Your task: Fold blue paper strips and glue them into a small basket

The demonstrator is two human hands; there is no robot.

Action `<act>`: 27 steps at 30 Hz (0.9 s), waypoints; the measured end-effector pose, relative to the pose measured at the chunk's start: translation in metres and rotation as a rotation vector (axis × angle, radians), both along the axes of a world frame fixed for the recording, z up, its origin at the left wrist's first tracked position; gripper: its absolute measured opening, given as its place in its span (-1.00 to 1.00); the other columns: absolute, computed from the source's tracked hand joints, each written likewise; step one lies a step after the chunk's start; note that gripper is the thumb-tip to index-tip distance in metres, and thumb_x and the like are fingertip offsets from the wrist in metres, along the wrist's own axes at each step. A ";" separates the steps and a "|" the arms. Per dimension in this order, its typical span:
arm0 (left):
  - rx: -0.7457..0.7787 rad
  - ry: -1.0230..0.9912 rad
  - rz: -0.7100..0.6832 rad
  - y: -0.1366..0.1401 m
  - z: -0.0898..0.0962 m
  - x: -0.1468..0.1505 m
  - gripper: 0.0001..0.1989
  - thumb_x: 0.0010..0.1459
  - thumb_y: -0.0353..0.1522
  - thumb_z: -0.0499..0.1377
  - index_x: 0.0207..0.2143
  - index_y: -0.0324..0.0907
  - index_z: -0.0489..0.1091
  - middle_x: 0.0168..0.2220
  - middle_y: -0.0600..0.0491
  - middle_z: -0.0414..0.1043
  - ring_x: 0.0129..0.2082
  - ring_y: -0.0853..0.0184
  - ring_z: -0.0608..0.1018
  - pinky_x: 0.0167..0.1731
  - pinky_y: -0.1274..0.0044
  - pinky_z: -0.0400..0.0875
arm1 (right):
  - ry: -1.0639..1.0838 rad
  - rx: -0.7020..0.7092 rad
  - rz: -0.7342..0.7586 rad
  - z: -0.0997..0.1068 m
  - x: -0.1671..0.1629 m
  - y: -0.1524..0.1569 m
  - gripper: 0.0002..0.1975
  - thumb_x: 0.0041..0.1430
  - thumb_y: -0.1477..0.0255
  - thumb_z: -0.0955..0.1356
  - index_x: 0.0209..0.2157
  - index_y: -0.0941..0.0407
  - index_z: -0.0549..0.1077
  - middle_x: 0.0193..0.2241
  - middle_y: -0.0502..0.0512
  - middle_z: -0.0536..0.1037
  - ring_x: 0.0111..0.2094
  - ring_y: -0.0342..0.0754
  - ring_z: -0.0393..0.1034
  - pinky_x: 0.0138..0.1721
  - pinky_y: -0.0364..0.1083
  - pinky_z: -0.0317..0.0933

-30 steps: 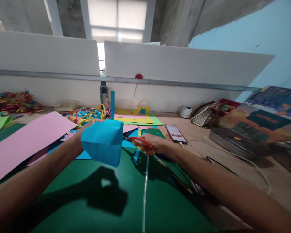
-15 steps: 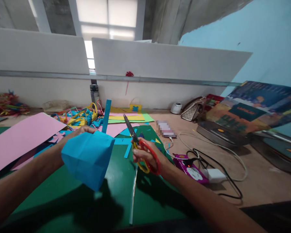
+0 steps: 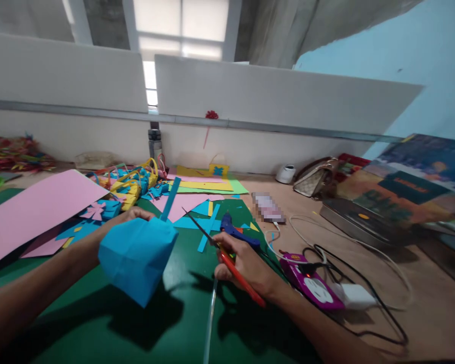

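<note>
Before long white panels (image 3: 269, 91), over a green mat (image 3: 72, 313) on a brown surface (image 3: 440, 323), the left hand (image 3: 134, 214) grips a folded blue paper bag (image 3: 136, 258); the right hand (image 3: 246, 263) clasps red-handled metal scissors (image 3: 246, 289).

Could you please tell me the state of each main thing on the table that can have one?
Blue paper form: folded, held up in the left hand.
Scissors: gripped in the right hand; blades seen nearly edge-on, opening unclear.
Glue gun: lying down; whether hot, cannot tell.
Phone: lying flat, cable attached.
Power strip: light on, black plug inserted.
Bottle: upright.
</note>
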State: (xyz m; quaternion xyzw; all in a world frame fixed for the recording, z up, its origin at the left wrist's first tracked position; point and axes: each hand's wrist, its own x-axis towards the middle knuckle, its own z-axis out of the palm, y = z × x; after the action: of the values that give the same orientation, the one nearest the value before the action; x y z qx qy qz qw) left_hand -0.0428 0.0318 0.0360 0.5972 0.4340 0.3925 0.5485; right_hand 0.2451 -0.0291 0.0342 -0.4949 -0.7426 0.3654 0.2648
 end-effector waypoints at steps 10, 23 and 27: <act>-0.055 0.119 -0.297 -0.009 0.025 0.012 -0.86 -0.24 -0.37 0.29 -0.67 -0.28 0.44 -0.68 0.08 0.37 -0.66 0.46 0.31 -0.64 0.66 0.17 | -0.168 0.083 0.055 0.011 -0.008 -0.004 -0.78 -0.15 0.34 0.40 -0.42 0.07 0.32 -0.62 -0.15 0.14 -0.57 -0.18 -0.03 -0.54 -0.17 -0.09; 0.362 0.210 -0.209 -0.015 0.023 0.014 -0.80 -0.04 -0.30 0.21 -0.56 -0.28 0.47 -0.61 0.06 0.38 -0.59 0.43 0.34 -0.56 0.65 0.22 | -0.195 0.115 0.075 0.007 -0.009 -0.013 -0.77 -0.18 0.39 0.44 -0.42 0.01 0.35 -0.63 -0.11 0.31 -0.57 -0.11 0.14 -0.53 -0.13 0.03; 0.345 0.216 -0.200 -0.011 0.026 0.010 -0.77 -0.05 -0.27 0.22 -0.58 -0.28 0.44 -0.61 0.07 0.36 -0.59 0.43 0.34 -0.57 0.65 0.22 | -0.248 0.251 0.062 0.003 -0.008 -0.012 -0.74 -0.17 0.35 0.47 -0.42 0.01 0.35 -0.56 -0.06 0.38 -0.55 -0.09 0.22 -0.49 -0.11 0.10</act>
State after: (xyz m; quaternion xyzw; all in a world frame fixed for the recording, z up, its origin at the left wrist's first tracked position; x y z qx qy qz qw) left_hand -0.0332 0.0208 0.0621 0.7608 0.3553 0.3384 0.4248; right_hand 0.2370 -0.0407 0.0371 -0.4759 -0.8243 0.2140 0.2196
